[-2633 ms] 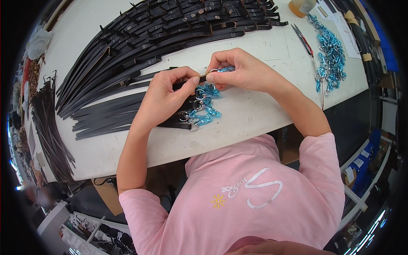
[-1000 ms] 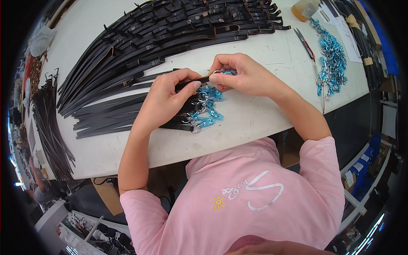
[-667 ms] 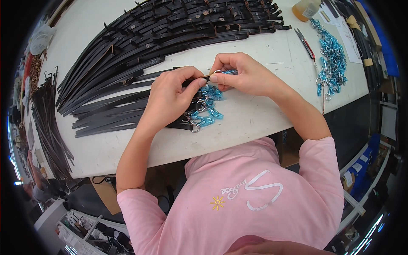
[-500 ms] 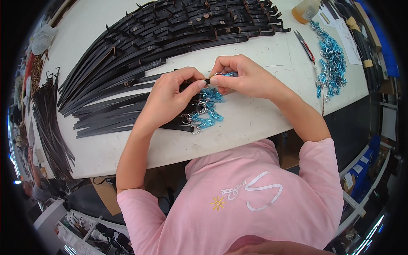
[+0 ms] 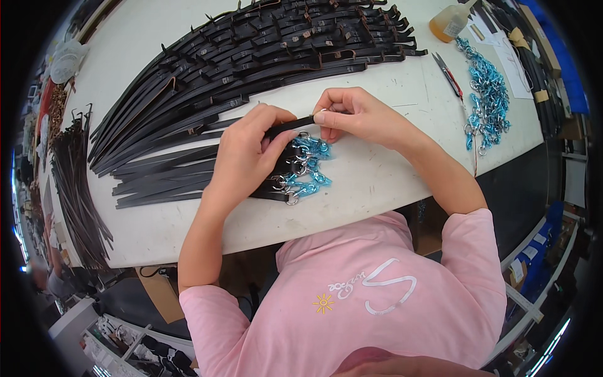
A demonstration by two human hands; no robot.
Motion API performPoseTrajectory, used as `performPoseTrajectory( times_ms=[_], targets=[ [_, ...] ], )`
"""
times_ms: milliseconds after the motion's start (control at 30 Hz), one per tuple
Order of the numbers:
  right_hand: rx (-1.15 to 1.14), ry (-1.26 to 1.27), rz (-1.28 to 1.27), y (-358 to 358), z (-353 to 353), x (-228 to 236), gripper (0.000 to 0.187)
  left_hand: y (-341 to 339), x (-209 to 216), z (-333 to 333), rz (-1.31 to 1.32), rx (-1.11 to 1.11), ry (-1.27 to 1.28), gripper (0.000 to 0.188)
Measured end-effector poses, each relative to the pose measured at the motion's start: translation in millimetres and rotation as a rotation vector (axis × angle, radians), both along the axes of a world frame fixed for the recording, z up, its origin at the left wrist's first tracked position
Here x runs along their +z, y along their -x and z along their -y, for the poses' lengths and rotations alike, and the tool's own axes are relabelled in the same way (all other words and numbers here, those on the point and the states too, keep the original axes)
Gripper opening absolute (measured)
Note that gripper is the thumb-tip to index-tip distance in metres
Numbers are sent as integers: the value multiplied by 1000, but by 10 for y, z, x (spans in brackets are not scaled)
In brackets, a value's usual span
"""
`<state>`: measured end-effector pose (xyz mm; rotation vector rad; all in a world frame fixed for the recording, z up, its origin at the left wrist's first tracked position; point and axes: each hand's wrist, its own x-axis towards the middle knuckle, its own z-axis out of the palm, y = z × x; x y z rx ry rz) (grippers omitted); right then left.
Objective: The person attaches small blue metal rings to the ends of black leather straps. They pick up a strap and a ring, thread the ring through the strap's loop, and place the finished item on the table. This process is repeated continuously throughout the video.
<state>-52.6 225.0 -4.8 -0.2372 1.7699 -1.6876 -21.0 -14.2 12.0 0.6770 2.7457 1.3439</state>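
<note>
Over the table (image 5: 377,182), back from its near edge, the right hand (image 5: 358,118) pinches the black strap (image 5: 298,124) by its end while the left hand (image 5: 246,143) curls round its length, grip unclear; keeping it flat and untwisted should help.

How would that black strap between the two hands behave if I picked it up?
The black strap would probably bend easily yet keep some shape, since similar straps piled farther across the table have folded, upturned ends. It looks narrow and thin, so it's likely light. Its flat shape suggests it wouldn't roll.
</note>
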Motion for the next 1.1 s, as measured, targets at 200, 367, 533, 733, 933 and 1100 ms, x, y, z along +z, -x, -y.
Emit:
performPoseTrajectory(
  times_ms=[200,367,533,733,933,1100],
  targets=[
    [210,-143,-261,-47,-4,123,17,-35,63,-49,-146,-70,99,18],
    [171,-278,-524,-161,76,33,18,-73,-27,-77,-182,-72,47,20],
    [138,-181,-354,-122,82,-24,20,-51,-33,-60,-88,-45,80,15],
    [90,-108,-296,-100,79,-24,20,-17,-43,-29,-39,-64,17,16],
    [68,-152,-302,-115,126,-33,19,-14,-69,-46,-69,-56,36,17],
    [58,-10,-182,-60,84,-32,19,29,-17,-18,-83,-18,67,17]
  ],
)
